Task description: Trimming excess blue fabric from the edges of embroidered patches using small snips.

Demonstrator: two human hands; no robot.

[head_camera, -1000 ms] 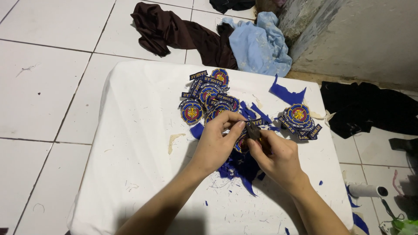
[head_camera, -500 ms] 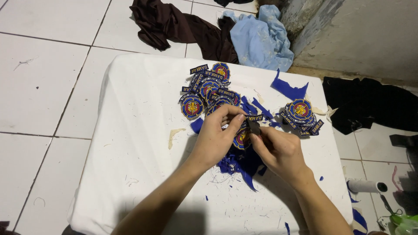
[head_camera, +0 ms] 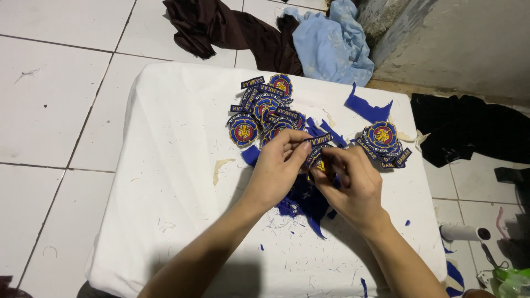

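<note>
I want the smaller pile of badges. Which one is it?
The smaller pile of badges lies beside the right hand, near the table's far right side; the bigger pile spreads beyond the left hand.

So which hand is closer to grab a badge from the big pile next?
Probably the left hand. It sits just below the big pile of badges, while the right hand lies farther off, nearer the small pile. Both pinch one badge.

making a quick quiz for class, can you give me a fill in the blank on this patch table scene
1. Both hands, left hand and right hand, pinch one small embroidered blue patch over the ____ cloth-covered table.
2. The larger pile of round blue patches lies on the person's ____ side.
3. The scraps of cut fabric under the hands are ____.
4. The crumpled light blue cloth lies on the ____.

Missing words: white; left; blue; floor
</note>
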